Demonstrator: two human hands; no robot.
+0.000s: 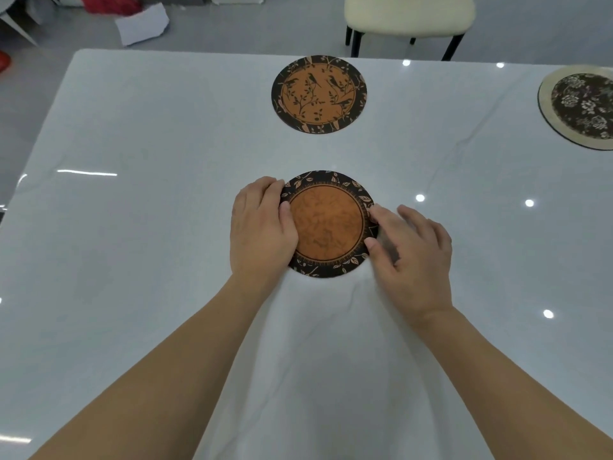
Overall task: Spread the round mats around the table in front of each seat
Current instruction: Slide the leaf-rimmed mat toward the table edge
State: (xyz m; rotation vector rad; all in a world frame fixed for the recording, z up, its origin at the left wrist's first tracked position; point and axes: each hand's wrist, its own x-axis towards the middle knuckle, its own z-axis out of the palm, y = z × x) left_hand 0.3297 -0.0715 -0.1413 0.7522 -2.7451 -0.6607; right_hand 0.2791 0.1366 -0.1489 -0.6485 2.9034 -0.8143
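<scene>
Both hands flank the near mat (pixel 326 224), which lies flat on the table (pixel 132 227), printed face up; being round, it shows no long axis. Left hand (pixel 262 230) rests flat over its left edge. Right hand (pixel 411 257), loosely spread, touches the right rim with thumb and forefinger. Bird mat (pixel 319 93) lies beyond, floral mat (pixel 578 107) far right.

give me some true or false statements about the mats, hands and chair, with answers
1. The left hand and right hand both touch the near mat. True.
2. The bird mat is stacked on the near mat. False: it lies apart, farther across the table.
3. A cream chair stands beyond the table's far edge. True.
4. The floral mat has an orange centre. False: dark centre, pale rim.
</scene>
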